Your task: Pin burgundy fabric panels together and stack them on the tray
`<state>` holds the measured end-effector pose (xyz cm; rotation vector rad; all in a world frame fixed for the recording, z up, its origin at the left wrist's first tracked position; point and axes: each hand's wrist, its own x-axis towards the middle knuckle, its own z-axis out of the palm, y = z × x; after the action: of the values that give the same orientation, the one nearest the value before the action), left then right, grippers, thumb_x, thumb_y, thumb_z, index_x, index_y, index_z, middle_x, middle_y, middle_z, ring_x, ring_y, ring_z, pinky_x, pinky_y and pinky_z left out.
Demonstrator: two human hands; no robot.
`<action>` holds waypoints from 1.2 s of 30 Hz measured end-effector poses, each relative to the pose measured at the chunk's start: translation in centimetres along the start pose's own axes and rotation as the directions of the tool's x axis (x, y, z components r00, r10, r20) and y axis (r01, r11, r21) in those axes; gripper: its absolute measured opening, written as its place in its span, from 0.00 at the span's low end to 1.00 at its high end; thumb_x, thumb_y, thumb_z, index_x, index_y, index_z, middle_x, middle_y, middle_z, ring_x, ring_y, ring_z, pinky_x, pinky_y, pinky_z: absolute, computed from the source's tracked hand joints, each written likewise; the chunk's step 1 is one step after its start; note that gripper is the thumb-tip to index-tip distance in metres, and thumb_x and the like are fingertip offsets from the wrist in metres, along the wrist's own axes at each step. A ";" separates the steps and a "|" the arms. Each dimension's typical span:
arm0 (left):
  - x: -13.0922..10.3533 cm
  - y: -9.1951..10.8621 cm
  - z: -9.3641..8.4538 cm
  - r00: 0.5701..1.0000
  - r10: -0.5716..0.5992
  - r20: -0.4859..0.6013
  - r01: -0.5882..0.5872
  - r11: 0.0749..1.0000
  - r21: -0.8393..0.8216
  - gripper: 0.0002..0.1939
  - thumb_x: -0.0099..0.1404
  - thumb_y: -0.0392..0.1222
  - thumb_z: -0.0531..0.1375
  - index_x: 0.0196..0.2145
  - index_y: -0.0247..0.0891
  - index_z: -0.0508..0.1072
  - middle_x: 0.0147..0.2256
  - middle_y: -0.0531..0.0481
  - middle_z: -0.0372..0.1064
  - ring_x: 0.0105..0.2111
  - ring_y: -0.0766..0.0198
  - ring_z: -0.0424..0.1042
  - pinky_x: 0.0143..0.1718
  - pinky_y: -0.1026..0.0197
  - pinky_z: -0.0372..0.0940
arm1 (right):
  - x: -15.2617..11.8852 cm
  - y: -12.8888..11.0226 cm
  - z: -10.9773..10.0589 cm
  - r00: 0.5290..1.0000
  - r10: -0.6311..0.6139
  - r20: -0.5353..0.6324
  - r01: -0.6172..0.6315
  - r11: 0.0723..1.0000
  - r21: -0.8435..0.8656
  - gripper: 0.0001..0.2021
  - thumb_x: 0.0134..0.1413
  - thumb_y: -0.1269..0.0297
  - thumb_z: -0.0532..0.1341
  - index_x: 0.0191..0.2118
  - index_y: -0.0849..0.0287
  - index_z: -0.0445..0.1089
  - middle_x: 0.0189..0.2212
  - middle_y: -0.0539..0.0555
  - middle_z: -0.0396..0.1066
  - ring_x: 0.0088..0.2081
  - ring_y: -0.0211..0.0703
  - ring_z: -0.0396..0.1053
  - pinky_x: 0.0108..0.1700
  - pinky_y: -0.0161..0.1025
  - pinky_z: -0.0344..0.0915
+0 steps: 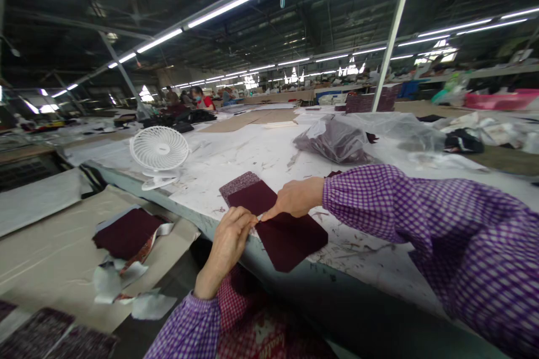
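A maroon fabric piece [292,241] lies flat at the near edge of the white-covered table, with a speckled maroon-and-white band [240,182] at its far end. My left hand [231,235] is closed at the piece's left edge, its fingertips pinching that edge over the table's border. From the right, my right hand [295,200] rests on the fabric with its index finger stretched to the same spot. Its other fingers are curled under, and the thumb is hidden. Both hands' fingertips nearly meet there.
A white fan [160,148] stands left on the table. A clear plastic bag [332,137] with dark contents lies beyond my right arm. On a lower surface at left are maroon fabric pieces [128,233] and pale scraps [154,304]. A person in red [204,101] is far off.
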<state>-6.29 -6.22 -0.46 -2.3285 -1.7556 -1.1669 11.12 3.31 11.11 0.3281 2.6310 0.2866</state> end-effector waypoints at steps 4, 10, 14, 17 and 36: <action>-0.4 -1.0 -0.3 0.997 -0.069 0.017 0.071 0.990 -0.125 0.13 0.68 0.44 0.51 0.34 0.39 0.74 0.36 0.47 0.70 0.39 0.61 0.67 0.42 0.58 0.62 | 0.4 -0.7 -0.4 0.999 -0.029 0.020 0.029 1.000 -0.006 0.33 0.55 0.80 0.52 0.63 0.44 0.56 0.39 0.55 0.73 0.37 0.41 0.70 0.36 0.37 0.59; 0.0 -1.6 -0.3 0.978 -0.205 -0.023 0.202 0.975 -0.094 0.13 0.67 0.43 0.52 0.45 0.39 0.72 0.43 0.47 0.69 0.40 0.62 0.69 0.44 0.59 0.62 | 0.5 0.1 2.3 0.982 0.039 -0.187 -0.034 0.999 0.028 0.24 0.61 0.66 0.55 0.62 0.48 0.59 0.37 0.59 0.73 0.37 0.47 0.71 0.35 0.39 0.59; 1.0 -0.9 -0.1 0.966 -0.255 0.050 0.253 0.967 0.039 0.15 0.65 0.43 0.53 0.48 0.39 0.71 0.41 0.48 0.69 0.34 0.64 0.70 0.38 0.60 0.63 | 0.9 1.4 5.2 0.941 0.225 -0.254 -0.119 0.920 0.374 0.20 0.56 0.54 0.60 0.52 0.56 0.67 0.37 0.56 0.72 0.38 0.46 0.68 0.37 0.38 0.59; 2.4 -0.2 -0.1 0.944 -0.305 0.126 0.272 0.935 0.226 0.15 0.65 0.46 0.54 0.47 0.42 0.72 0.40 0.48 0.67 0.33 0.62 0.70 0.37 0.58 0.63 | 1.2 1.4 6.5 0.916 0.241 -0.320 -0.034 0.843 0.537 0.09 0.54 0.60 0.62 0.38 0.59 0.70 0.33 0.52 0.69 0.36 0.41 0.65 0.37 0.35 0.57; 5.4 1.0 1.5 0.976 -0.173 0.131 0.074 0.832 0.549 0.13 0.63 0.35 0.50 0.34 0.38 0.75 0.37 0.45 0.73 0.41 0.54 0.71 0.41 0.57 0.64 | -8.8 13.1 12.1 0.610 0.788 0.084 -0.716 0.502 0.485 0.20 0.48 0.65 0.65 0.48 0.63 0.70 0.48 0.62 0.69 0.48 0.52 0.69 0.44 0.40 0.64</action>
<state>-4.08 -1.54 1.83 -2.0349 -1.9850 -0.3805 26.84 15.09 7.71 1.7293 2.4822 -0.0971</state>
